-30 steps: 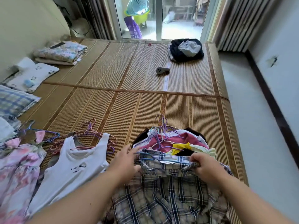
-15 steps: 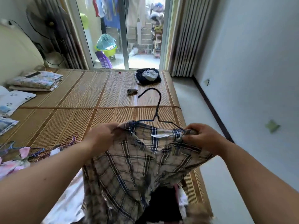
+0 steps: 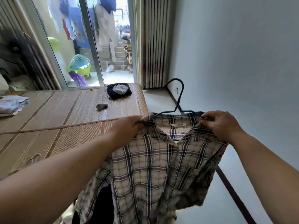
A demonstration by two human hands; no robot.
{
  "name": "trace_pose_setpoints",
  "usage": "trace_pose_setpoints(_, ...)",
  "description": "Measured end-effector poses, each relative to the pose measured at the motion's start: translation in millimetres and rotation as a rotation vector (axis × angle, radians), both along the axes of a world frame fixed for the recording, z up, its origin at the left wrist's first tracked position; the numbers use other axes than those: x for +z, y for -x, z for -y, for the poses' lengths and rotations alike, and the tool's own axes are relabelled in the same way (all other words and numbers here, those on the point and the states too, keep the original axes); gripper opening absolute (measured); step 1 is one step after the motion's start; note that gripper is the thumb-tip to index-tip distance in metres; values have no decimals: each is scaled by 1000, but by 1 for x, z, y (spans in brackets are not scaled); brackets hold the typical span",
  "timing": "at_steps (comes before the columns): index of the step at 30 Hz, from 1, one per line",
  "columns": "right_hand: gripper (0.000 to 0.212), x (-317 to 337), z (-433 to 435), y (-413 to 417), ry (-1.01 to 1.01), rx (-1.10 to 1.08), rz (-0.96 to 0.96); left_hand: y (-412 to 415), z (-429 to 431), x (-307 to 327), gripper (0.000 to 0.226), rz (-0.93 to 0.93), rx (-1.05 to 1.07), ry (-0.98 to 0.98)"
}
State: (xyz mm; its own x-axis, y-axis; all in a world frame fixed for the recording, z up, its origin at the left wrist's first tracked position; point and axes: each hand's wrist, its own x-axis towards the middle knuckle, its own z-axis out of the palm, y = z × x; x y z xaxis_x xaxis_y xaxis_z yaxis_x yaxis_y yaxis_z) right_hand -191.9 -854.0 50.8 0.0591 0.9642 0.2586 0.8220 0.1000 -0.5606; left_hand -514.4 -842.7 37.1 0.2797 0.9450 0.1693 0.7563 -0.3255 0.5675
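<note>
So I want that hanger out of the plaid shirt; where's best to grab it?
Probably the neck below the hook of the hanger, coming from above: it sticks up clear of the fabric, while its arms lie under the plaid shirt where the left hand and right hand pinch the shoulders.

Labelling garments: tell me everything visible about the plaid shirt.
The plaid shirt is beige with navy and grey checks, thin woven cloth by its look, collar spread open, with a white neck label. It hangs crumpled on a dark blue wire hanger, held up in the air. The left hand and right hand pinch its shoulders.
</note>
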Motion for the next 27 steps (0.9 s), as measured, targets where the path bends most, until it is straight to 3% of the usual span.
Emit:
trace_pose_setpoints(6, 19, -12, -37, -147, 150, -3, 242, -154, -40, -41, 13, 11, 50, 96)
trace_pose_setpoints(11, 20, 5, -85, -212, 153, -7, 292, -231, -65, -41, 11, 59, 120, 145)
trace_pose_setpoints(19, 20, 40, -175, -230, -100, 64, 336, -271, -119, -26, 13, 145, 226, 155)
trace_pose_setpoints(27, 18, 58, -279, -219, -181, 166, 322, -268, -196, -23, 31, 311, 286, 181)
